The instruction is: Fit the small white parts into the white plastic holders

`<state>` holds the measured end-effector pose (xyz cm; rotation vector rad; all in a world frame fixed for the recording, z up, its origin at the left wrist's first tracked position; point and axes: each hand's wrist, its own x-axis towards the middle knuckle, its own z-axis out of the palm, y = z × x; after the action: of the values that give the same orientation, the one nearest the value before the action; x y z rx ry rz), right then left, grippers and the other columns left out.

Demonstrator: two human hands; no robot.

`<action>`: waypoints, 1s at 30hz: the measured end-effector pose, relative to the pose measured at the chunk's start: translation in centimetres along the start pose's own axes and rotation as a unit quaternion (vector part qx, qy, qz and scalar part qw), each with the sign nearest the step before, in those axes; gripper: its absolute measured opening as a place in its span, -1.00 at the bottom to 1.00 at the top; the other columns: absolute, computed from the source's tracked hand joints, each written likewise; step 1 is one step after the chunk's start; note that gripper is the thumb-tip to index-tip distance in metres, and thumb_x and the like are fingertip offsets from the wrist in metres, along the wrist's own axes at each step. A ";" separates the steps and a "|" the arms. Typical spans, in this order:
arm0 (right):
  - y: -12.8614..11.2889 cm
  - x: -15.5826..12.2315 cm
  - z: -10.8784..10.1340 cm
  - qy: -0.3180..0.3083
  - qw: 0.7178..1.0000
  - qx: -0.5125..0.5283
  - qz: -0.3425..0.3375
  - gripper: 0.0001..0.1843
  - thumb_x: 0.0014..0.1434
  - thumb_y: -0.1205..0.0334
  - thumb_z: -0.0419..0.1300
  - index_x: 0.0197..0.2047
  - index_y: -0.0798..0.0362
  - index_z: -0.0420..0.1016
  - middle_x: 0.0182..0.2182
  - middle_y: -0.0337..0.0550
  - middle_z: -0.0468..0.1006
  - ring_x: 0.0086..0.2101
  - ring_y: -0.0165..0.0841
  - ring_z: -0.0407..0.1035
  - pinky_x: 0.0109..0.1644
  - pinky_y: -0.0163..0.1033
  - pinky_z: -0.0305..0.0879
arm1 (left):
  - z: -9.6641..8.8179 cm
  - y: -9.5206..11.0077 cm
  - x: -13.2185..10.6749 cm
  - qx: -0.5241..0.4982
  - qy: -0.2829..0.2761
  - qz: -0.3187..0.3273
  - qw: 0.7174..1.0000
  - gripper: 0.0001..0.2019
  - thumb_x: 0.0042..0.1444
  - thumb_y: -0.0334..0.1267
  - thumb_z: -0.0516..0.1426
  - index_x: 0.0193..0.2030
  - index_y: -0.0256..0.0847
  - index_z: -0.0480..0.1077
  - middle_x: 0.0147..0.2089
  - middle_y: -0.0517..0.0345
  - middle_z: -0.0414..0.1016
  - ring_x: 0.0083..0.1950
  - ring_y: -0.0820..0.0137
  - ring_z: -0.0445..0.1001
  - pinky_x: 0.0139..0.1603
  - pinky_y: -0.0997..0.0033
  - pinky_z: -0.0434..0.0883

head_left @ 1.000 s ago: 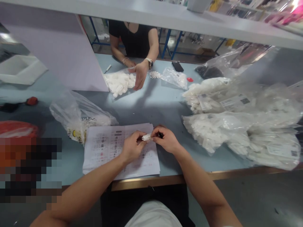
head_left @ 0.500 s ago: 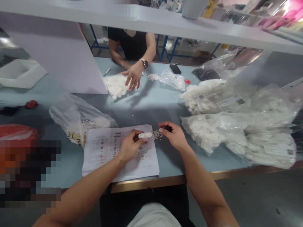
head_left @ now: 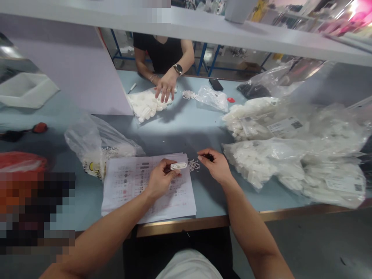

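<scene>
My left hand (head_left: 160,180) is closed around one end of a white rectangular plastic connector housing (head_left: 178,166), whose face shows rows of small dark holes. It is held above a stack of printed sheets (head_left: 174,203). To the right of the housing, a small heap of tiny white pieces (head_left: 193,165) lies by the paper's edge. My right hand (head_left: 215,164) is just right of that heap, thumb and index finger pinched together. Whatever may be between those fingertips is too small to make out.
Clear bags of white plastic parts (head_left: 252,162) crowd the right side. An opened bag of tiny pieces (head_left: 101,143) lies left of the heap. Across the table, a co-worker's hand (head_left: 167,85) rests over another bag of white parts (head_left: 145,106). A shelf (head_left: 192,29) spans overhead.
My right hand has shifted slightly right, away from the housing. My left hand still grips the housing, almost unmoved. The co-worker's hand has drawn back a little over the far bag.
</scene>
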<state>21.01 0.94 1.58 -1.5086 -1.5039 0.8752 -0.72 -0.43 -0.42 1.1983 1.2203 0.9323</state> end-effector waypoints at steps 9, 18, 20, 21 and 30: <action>0.9 0.4 -0.3 -0.068 0.988 -0.130 -0.037 -0.89 0.12 0.25 0.17 -0.28 0.03 0.52 -0.36 -0.20 0.55 -0.34 -0.38 0.38 -0.22 -0.28 0.23 | 0.0 0.3 -0.2 0.011 -0.001 -0.017 1.000 -0.70 -0.02 -0.13 0.21 -0.16 -0.19 0.32 -0.33 0.19 0.52 -0.33 0.30 0.58 -0.37 0.37 0.46; 0.9 0.0 -0.2 -0.207 0.900 -0.383 -0.016 -0.86 0.24 0.26 0.09 -0.24 0.04 0.47 -0.22 -0.09 0.54 -0.25 -0.33 0.41 -0.23 -0.31 0.16 | 0.0 0.1 -0.1 0.003 -0.002 -0.005 1.000 -0.71 -0.03 -0.16 0.22 -0.18 -0.19 0.33 -0.34 0.23 0.52 -0.34 0.32 0.58 -0.25 0.33 0.46; 0.7 -0.1 -0.2 -0.216 0.887 -0.407 -0.013 -0.84 0.27 0.24 0.05 -0.21 0.05 0.45 -0.20 -0.08 0.54 -0.25 -0.32 0.41 -0.24 -0.30 0.15 | 0.0 0.1 -0.1 0.006 -0.002 -0.006 1.000 -0.71 -0.03 -0.15 0.23 -0.18 -0.18 0.33 -0.34 0.24 0.52 -0.35 0.32 0.58 -0.25 0.33 0.46; 0.6 -0.1 -0.2 -0.220 0.881 -0.418 -0.012 -0.82 0.29 0.23 0.03 -0.19 0.05 0.43 -0.19 -0.07 0.53 -0.25 -0.31 0.42 -0.25 -0.30 0.15 | -0.1 0.0 -0.1 0.008 -0.002 -0.007 1.000 -0.70 -0.03 -0.15 0.23 -0.18 -0.18 0.33 -0.34 0.24 0.52 -0.34 0.32 0.58 -0.24 0.34 0.46; 1.1 -0.7 -0.2 -0.197 0.869 -0.449 -0.070 -0.81 0.28 0.33 -0.05 -0.18 0.11 0.39 -0.26 0.08 0.52 -0.36 -0.24 0.40 -0.33 -0.22 0.14 | 0.0 0.3 -0.2 0.010 -0.006 -0.014 1.000 -0.69 -0.03 -0.11 0.22 -0.18 -0.18 0.31 -0.34 0.23 0.50 -0.33 0.31 0.58 -0.23 0.30 0.47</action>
<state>21.67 0.32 0.62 -1.8701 -2.5154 0.3887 -0.75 -0.53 -0.13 1.1989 1.2361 0.8929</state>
